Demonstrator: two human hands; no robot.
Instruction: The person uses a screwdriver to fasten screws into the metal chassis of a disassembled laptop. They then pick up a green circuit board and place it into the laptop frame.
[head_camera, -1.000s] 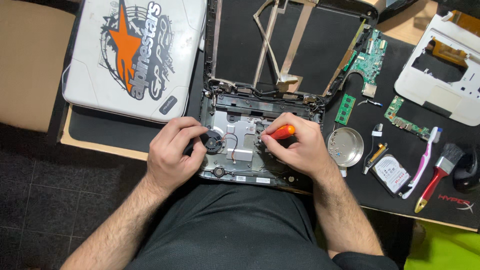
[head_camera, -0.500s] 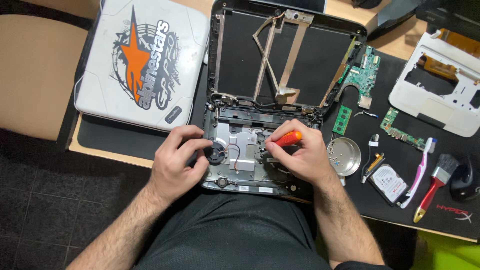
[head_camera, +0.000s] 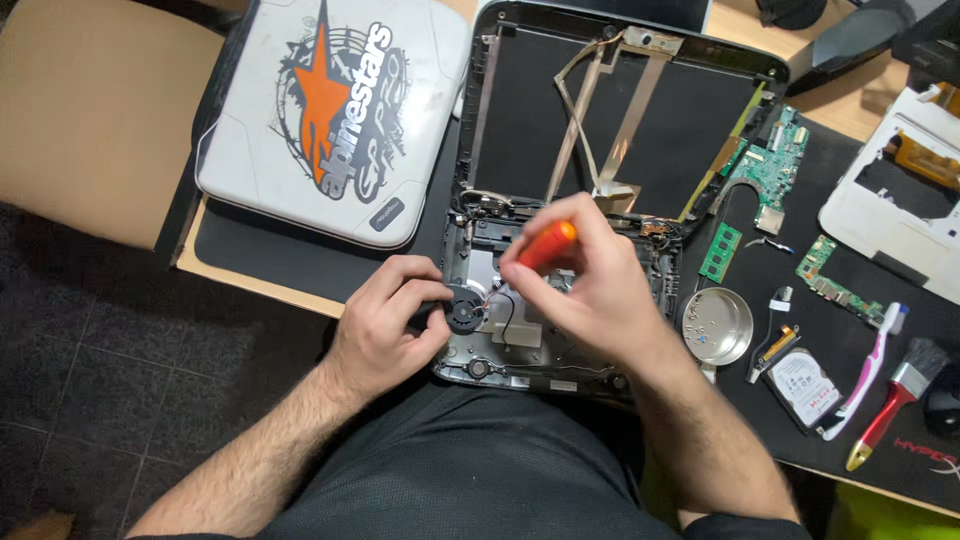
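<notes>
Right now your left hand (head_camera: 385, 325) pinches the small black fan (head_camera: 463, 308) at the left end of the open laptop base (head_camera: 560, 365). Your right hand (head_camera: 590, 285), fingers clamped round the orange screwdriver (head_camera: 548, 244), sits just right of the fan; handle tilts up-right, tip hidden. Beyond, the bare lid shell (head_camera: 520, 120).

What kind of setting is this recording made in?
Probably a home or hobby electronics repair desk: an opened laptop chassis lies on a black mat, with loose circuit boards, a metal screw dish and a red-handled brush beside it.
</notes>
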